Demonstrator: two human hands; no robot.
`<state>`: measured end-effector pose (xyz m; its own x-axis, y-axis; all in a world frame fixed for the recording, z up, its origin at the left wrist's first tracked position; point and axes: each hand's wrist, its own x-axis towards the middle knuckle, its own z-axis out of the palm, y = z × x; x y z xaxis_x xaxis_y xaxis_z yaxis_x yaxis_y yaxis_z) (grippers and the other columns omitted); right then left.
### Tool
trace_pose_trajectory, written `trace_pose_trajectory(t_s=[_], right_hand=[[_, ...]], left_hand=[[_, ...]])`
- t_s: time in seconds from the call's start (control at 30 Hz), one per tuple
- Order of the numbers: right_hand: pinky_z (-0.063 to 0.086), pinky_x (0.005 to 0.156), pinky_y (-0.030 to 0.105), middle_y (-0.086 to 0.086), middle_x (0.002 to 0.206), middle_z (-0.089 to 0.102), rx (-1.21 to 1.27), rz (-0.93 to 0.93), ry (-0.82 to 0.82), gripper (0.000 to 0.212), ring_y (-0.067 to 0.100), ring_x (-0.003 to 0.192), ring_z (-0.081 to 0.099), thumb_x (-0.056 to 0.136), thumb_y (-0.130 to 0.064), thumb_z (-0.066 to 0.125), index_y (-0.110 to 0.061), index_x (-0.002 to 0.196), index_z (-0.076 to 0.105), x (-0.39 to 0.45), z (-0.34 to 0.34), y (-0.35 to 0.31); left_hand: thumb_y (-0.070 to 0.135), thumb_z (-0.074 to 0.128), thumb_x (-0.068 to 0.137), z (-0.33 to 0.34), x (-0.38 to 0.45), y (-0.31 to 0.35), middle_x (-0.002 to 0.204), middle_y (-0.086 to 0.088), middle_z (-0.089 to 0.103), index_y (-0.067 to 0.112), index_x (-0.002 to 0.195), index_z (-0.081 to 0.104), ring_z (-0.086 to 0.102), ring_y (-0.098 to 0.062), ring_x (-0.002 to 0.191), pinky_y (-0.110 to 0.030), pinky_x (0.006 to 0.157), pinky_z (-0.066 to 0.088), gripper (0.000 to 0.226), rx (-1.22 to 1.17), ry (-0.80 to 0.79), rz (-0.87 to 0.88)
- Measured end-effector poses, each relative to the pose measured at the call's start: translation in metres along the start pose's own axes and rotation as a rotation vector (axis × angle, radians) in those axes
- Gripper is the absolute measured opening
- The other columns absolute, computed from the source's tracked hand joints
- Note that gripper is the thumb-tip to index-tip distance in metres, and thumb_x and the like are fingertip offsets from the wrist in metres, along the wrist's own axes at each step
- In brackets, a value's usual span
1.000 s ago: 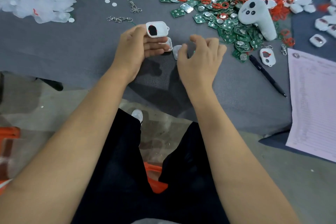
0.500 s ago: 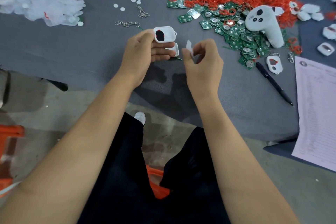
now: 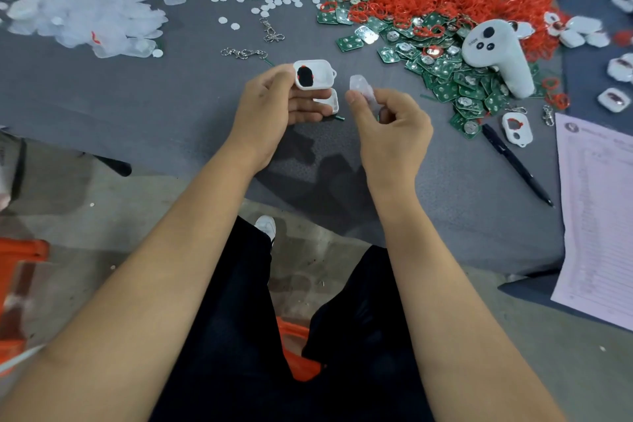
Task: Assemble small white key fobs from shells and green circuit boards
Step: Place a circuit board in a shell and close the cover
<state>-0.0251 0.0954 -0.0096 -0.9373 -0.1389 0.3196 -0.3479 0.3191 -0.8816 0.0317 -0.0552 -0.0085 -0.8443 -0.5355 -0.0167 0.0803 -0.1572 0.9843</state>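
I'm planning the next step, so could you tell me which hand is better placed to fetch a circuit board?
Right hand: the boards lie on its side; the left hand holds shells.

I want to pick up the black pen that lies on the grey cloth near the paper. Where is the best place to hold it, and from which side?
Probably grip the black pen around the middle of its barrel, coming from above with the right hand. It lies flat and diagonal on the grey cloth, with bare cloth along both long sides there. Its far end sits close to the green circuit boards, so fingers have less room there.
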Motion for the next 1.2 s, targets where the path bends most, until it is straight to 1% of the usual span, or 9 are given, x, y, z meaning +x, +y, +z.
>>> trace_pose_trajectory(t_s=[0.13,0.3,0.37,0.5,0.63,0.77,0.93,1.07,1.2], right_hand=[[0.04,0.063,0.023,-0.012,0.07,0.058,0.013,-0.007,0.025,0.009,0.004,0.063,0.05,0.097,-0.032,0.071,-0.028,0.093,0.078,0.0,-0.001,0.001],[0.034,0.055,0.026,-0.012,0.054,0.047,-0.031,-0.007,0.007,0.022,0.008,0.052,0.043,0.1,-0.033,0.064,-0.031,0.079,0.067,-0.001,0.002,0.0],[0.046,0.057,0.032,-0.01,0.063,0.061,0.0,-0.007,0.012,0.014,0.009,0.057,0.054,0.099,-0.025,0.064,-0.025,0.094,0.076,-0.001,0.001,-0.001],[0.043,0.06,0.014,-0.009,0.089,0.066,0.16,-0.044,-0.049,0.047,0.001,0.062,0.051,0.092,-0.003,0.053,-0.018,0.134,0.067,-0.003,-0.002,-0.004],[0.046,0.048,0.039,-0.006,0.094,0.068,0.265,-0.054,-0.099,0.049,0.028,0.062,0.047,0.098,-0.007,0.048,-0.02,0.144,0.061,-0.005,-0.004,-0.006],[0.049,0.051,0.053,-0.038,0.107,0.068,0.254,-0.085,-0.086,0.039,0.046,0.081,0.057,0.104,-0.016,0.05,-0.023,0.14,0.063,-0.006,-0.004,-0.009],[0.051,0.054,0.043,-0.024,0.117,0.069,0.232,-0.096,-0.076,0.039,0.036,0.075,0.06,0.103,-0.01,0.051,-0.017,0.139,0.064,-0.004,-0.004,-0.008],[0.048,0.066,0.016,-0.022,0.114,0.067,0.191,-0.122,-0.061,0.037,0.017,0.073,0.06,0.101,-0.006,0.054,-0.012,0.136,0.066,-0.003,-0.002,-0.006],[0.048,0.073,0.015,-0.02,0.099,0.068,0.192,-0.102,-0.053,0.03,0.001,0.079,0.062,0.099,-0.007,0.058,-0.013,0.125,0.072,-0.002,0.0,-0.004]], left_hand=[[0.015,0.033,0.106,0.001,0.0,0.0,0.094,-0.015,0.08,0.0,0.117,0.065,0.077,-0.025,0.077,-0.026,0.066,0.058,0.037,-0.011,0.004,-0.004],[0.016,0.034,0.107,0.0,0.001,0.001,0.094,-0.015,0.08,-0.001,0.119,0.064,0.077,-0.025,0.078,-0.026,0.066,0.058,0.037,-0.012,0.009,-0.008],[0.016,0.034,0.107,0.0,0.0,0.001,0.094,-0.014,0.08,0.002,0.116,0.065,0.077,-0.025,0.078,-0.026,0.066,0.058,0.036,-0.01,0.005,-0.005],[0.015,0.033,0.106,0.001,0.001,0.0,0.095,-0.015,0.08,0.001,0.12,0.065,0.077,-0.025,0.078,-0.026,0.067,0.058,0.037,-0.014,0.003,-0.009],[0.015,0.032,0.106,-0.001,0.001,-0.001,0.098,-0.015,0.079,-0.002,0.126,0.063,0.077,-0.026,0.081,-0.027,0.069,0.059,0.041,-0.002,-0.006,-0.012],[0.016,0.032,0.105,-0.001,0.002,-0.002,0.098,-0.015,0.079,0.0,0.124,0.064,0.077,-0.025,0.08,-0.028,0.069,0.059,0.041,0.003,-0.01,-0.006],[0.015,0.033,0.105,0.0,0.002,-0.002,0.096,-0.015,0.079,0.001,0.122,0.065,0.077,-0.024,0.078,-0.026,0.067,0.059,0.039,-0.008,-0.005,0.0],[0.015,0.033,0.105,-0.001,0.002,-0.002,0.096,-0.015,0.079,0.002,0.121,0.065,0.077,-0.024,0.078,-0.026,0.067,0.059,0.039,-0.011,-0.007,-0.005],[0.016,0.033,0.104,-0.001,0.001,-0.003,0.098,-0.015,0.079,0.004,0.12,0.067,0.077,-0.026,0.08,-0.027,0.069,0.06,0.039,0.003,-0.016,0.003]])
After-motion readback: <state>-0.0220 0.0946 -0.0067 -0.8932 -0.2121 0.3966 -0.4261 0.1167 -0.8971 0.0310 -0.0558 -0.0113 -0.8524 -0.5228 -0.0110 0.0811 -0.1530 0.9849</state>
